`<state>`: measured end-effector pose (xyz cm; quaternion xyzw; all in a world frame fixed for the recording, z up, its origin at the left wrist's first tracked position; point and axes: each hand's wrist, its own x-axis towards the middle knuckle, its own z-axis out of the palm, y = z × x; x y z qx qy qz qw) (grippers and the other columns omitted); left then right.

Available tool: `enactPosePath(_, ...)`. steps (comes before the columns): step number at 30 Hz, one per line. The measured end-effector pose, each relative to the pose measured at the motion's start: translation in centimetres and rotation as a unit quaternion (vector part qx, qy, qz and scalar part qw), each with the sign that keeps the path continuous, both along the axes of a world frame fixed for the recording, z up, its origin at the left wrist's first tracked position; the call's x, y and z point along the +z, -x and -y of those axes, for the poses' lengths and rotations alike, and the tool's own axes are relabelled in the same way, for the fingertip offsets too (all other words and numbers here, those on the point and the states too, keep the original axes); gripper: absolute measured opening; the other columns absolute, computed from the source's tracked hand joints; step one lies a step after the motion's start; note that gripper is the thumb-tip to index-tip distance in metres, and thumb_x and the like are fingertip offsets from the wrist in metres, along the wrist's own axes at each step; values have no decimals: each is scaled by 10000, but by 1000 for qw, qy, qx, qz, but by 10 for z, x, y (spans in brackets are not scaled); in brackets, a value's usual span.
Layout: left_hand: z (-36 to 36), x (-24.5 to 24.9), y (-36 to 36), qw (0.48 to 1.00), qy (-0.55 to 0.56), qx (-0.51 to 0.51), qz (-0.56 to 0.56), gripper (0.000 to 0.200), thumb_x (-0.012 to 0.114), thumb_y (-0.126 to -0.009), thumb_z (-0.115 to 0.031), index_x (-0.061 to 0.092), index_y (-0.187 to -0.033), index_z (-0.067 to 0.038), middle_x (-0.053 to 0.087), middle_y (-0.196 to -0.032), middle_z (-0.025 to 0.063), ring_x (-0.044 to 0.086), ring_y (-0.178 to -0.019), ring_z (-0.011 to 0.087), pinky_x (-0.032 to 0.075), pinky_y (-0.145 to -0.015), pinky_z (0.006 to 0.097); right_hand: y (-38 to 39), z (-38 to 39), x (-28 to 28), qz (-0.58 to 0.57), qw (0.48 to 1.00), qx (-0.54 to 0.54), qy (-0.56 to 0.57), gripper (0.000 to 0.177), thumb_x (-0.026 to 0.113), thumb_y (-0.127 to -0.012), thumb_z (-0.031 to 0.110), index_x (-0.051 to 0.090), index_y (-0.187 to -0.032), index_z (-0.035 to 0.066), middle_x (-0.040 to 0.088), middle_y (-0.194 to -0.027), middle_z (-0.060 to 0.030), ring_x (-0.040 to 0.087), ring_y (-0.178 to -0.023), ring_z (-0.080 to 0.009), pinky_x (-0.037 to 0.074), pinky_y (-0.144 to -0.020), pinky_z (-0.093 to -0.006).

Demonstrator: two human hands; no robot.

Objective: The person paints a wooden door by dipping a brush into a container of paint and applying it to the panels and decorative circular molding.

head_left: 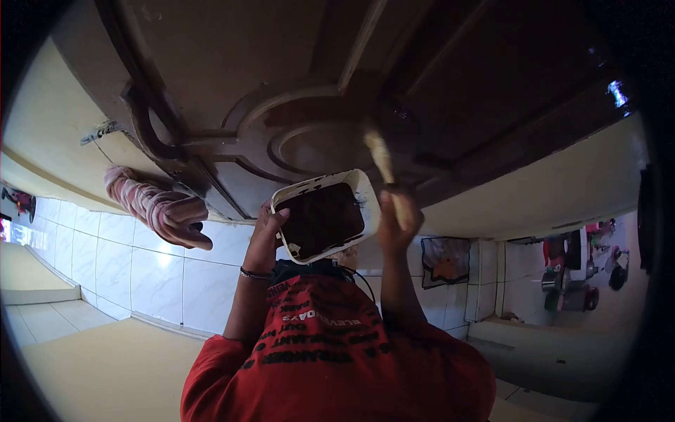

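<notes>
My left hand (266,235) grips the left rim of a white square tub (363,193), its thumb over the edge. Dark brown paint (323,214) lies in the tub and smears its inner walls. In my right hand (399,219), just right of the tub, is the handle of a paintbrush (380,155). The brush points up toward the brown panelled door (309,144), its head blurred near the carved oval; whether it touches the wood I cannot tell. Wet-looking darker brown shows on the door around and right of the oval.
A pink cloth (155,204) hangs at the door's left edge near a metal latch (102,132). White tiles (133,246) cover the floor. A patterned mat (445,262) lies at right, and pots and kitchenware (573,295) stand farther right.
</notes>
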<state>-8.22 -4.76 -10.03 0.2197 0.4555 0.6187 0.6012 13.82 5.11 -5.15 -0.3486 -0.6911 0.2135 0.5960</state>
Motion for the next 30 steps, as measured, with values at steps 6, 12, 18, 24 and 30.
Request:
enactPosePath(6,-3,9,-5,1000,8,-10,1,653,609,-887,-360,345,-1385,-31,511,-1280,99,536,-1162,193,502,-888,322,-21,15,24,-5,993,-116,9,164,677,-866,51,639,-1011,-16,647,-922,-124,628,-803,-208,493,-739,-311)
enactPosePath(12,7,-1,3,1000,5,12,-1,645,613,-878,-365,357,-1380,-51,519,-1258,89,545,-1131,188,515,-851,330,39,22,45,56,995,82,-27,224,704,-811,18,650,-1028,6,660,-911,-134,647,-796,-234,504,-720,-334)
enactPosePath(18,21,5,20,999,-6,47,20,656,613,-877,-371,354,-1388,-51,529,-1235,83,545,-1121,170,514,-842,317,84,31,56,96,973,207,-30,233,721,-772,9,657,-996,9,655,-904,-137,651,-751,-252,505,-657,-337)
enactPosePath(24,30,2,40,997,9,71,-11,688,630,-880,-343,320,-1412,-36,525,-1250,94,553,-1116,169,508,-851,312,70,25,55,194,969,140,66,148,695,-777,74,664,-915,30,683,-810,-108,678,-714,-232,527,-675,-324)
enactPosePath(30,26,9,50,998,-4,55,-18,703,634,-877,-332,310,-1411,-9,528,-1261,108,557,-1126,173,497,-882,314,57,21,58,250,950,140,126,143,673,-755,111,661,-885,51,693,-790,-109,686,-723,-280,531,-666,-360)
